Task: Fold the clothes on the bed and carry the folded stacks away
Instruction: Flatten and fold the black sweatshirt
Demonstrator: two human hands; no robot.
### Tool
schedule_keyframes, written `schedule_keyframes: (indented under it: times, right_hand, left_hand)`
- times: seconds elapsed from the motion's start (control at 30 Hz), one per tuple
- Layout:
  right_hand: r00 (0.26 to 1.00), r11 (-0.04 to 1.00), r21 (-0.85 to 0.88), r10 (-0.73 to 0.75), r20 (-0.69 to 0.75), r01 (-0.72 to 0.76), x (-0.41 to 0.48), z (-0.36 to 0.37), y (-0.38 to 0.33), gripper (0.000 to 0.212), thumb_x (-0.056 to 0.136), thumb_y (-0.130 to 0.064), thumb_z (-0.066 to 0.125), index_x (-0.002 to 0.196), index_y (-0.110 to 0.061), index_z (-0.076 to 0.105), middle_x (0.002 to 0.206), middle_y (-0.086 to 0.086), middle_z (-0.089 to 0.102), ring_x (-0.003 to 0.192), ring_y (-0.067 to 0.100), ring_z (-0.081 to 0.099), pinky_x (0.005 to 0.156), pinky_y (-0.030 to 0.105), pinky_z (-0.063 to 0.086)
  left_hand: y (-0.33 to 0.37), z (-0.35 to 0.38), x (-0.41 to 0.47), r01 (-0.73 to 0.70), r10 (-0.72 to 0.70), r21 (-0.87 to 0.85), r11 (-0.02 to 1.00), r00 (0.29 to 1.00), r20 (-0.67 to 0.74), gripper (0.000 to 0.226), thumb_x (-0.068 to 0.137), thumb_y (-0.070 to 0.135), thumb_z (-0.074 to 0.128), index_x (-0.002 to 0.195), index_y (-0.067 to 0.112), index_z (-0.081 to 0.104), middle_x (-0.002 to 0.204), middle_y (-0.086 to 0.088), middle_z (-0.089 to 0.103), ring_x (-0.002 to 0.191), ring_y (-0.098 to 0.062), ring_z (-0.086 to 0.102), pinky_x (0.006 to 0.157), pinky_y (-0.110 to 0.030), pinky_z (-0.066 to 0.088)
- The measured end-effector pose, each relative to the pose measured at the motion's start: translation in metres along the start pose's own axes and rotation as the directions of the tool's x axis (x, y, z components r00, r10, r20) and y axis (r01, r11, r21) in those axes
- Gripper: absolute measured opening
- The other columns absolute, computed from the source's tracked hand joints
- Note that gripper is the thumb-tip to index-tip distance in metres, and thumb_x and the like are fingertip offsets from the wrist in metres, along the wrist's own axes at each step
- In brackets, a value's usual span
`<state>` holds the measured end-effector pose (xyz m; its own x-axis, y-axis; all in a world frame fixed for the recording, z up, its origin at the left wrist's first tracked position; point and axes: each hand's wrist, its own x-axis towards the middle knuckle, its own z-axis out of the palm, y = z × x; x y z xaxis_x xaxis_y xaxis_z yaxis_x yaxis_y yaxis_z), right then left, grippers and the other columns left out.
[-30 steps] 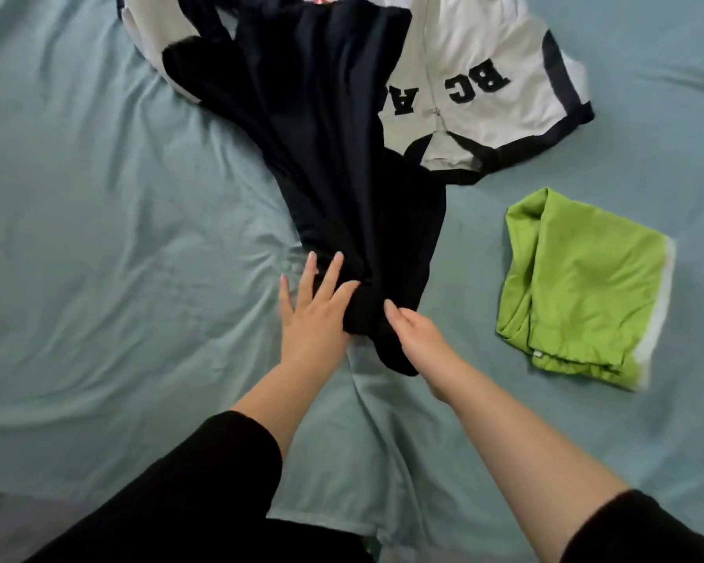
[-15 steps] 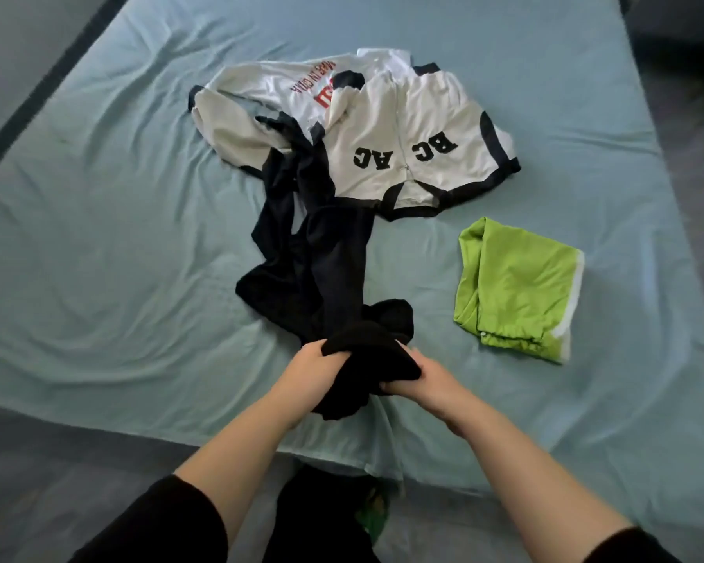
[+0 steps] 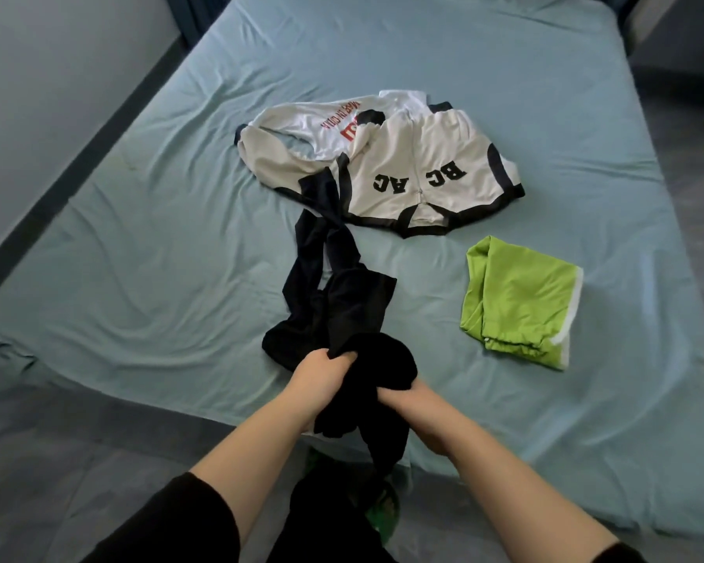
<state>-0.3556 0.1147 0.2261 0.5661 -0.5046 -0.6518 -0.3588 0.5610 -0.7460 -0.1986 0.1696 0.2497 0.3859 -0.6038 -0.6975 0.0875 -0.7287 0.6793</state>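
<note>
A long black garment (image 3: 344, 294) trails down the middle of the bed toward me, its near end bunched up. My left hand (image 3: 320, 371) grips that bunched end from the left and my right hand (image 3: 411, 400) grips it from the right, just above the bed's near edge. The far end of the black garment lies partly under a white jacket (image 3: 407, 164) with black trim and the letters BC AC, spread out further back. A folded lime-green garment (image 3: 521, 302) with a white edge lies to the right.
The light blue sheet (image 3: 159, 258) covers the whole bed and is creased. A grey wall with a dark skirting runs along the left. Grey floor lies below the bed's near edge, with my black-clad legs and green footwear there.
Both hands closed on the near end of the black garment and pulled it toward me, dragging it out from over the white jacket. My view has backed away from the bed.
</note>
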Motion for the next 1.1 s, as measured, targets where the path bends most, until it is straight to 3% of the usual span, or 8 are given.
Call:
schedule_keyframes:
  times: [0.17,0.3,0.53,0.7,0.8,0.9,1.0,1.1]
  right_hand:
    - [0.968,0.853,0.519,0.172,-0.184,-0.053,0.006,0.014,-0.005,0.025,0.093,-0.021,0.056,0.115,-0.012,0.066,0.102,0.011,0.074,0.092,0.026,0.071,0.069,0.034,0.057]
    - [0.966,0.621,0.777,0.247,-0.075,-0.099,0.009,0.016,-0.025,0.047,0.081,-0.030,0.064,0.119,-0.003,0.061,0.108,0.013,0.066,0.096,0.025,0.064,0.087,0.039,0.053]
    - [0.927,0.733,0.668,0.329,-0.181,-0.130,0.029,0.030,-0.034,0.039,0.090,-0.034,0.062,0.120,-0.010,0.063,0.111,0.013,0.071,0.099,0.027,0.068,0.069,0.037,0.056]
    - [0.769,0.900,0.202,0.434,-0.469,-0.386,0.017,-0.002,-0.027,0.057,0.078,-0.036,0.076,0.123,-0.009,0.053,0.120,0.009,0.061,0.104,0.025,0.058,0.076,0.037,0.050]
    - [0.613,0.972,-0.138,0.006,-0.790,-0.188,0.019,-0.015,-0.036,0.042,0.081,-0.015,0.071,0.119,-0.012,0.054,0.123,0.013,0.058,0.100,0.023,0.057,0.080,0.030,0.041]
    - [0.739,0.966,-0.248,-0.219,-0.637,0.073,0.049,0.018,-0.066,0.020,0.083,-0.022,0.071,0.101,-0.026,0.063,0.111,0.001,0.065,0.101,0.013,0.059,0.081,0.023,0.042]
    - [0.930,0.983,-0.083,0.125,-0.344,-0.163,0.092,0.059,-0.084,0.054,0.078,-0.052,0.070,0.123,-0.025,0.056,0.121,-0.010,0.055,0.106,0.009,0.054,0.084,0.024,0.041]
    - [0.874,0.926,0.076,0.374,-0.312,-0.369,0.125,0.078,-0.073,0.058,0.082,-0.045,0.071,0.127,-0.014,0.055,0.115,0.001,0.063,0.096,0.017,0.061,0.077,0.031,0.049]
  left_hand:
    - [0.000,-0.001,-0.003,-0.093,0.092,-0.123,0.988,0.996,-0.008,0.073,0.067,0.072,0.066,0.126,0.031,0.049,0.129,0.005,0.053,0.112,-0.010,0.057,0.094,-0.032,0.050]
    - [-0.010,-0.011,0.006,0.241,-0.244,-0.329,0.913,0.969,0.032,0.107,0.060,0.090,0.046,0.150,0.047,0.008,0.161,0.006,0.011,0.145,-0.031,0.020,0.113,-0.058,0.022]
    - [0.004,-0.014,0.047,0.401,-0.240,-0.587,0.703,0.911,0.335,0.044,0.084,0.041,0.068,0.119,0.015,0.066,0.103,-0.010,0.075,0.092,-0.027,0.073,0.070,-0.035,0.059]
    - [0.012,-0.039,0.075,0.198,-0.158,-0.329,0.923,0.977,0.144,0.048,0.084,0.018,0.065,0.132,0.016,0.055,0.112,-0.009,0.069,0.096,-0.024,0.069,0.084,-0.037,0.057]
    - [0.016,-0.055,0.077,-0.004,0.003,0.005,1.000,0.991,0.131,0.056,0.083,0.014,0.062,0.135,0.027,0.048,0.109,0.006,0.063,0.095,-0.012,0.064,0.084,-0.031,0.055]
    - [0.012,-0.067,0.075,-0.148,0.079,0.321,0.936,0.973,0.218,0.045,0.078,0.016,0.058,0.113,0.043,0.049,0.098,0.013,0.064,0.085,-0.010,0.065,0.078,-0.036,0.057]
    - [0.010,-0.078,0.076,-0.243,0.120,0.461,0.853,0.952,0.280,0.048,0.075,0.018,0.056,0.110,0.049,0.046,0.096,0.017,0.063,0.086,-0.009,0.063,0.077,-0.036,0.056]
    - [0.003,-0.090,0.081,-0.255,0.119,0.434,0.864,0.941,0.317,0.045,0.075,0.019,0.061,0.100,0.053,0.045,0.092,0.018,0.062,0.083,-0.007,0.063,0.077,-0.038,0.056]
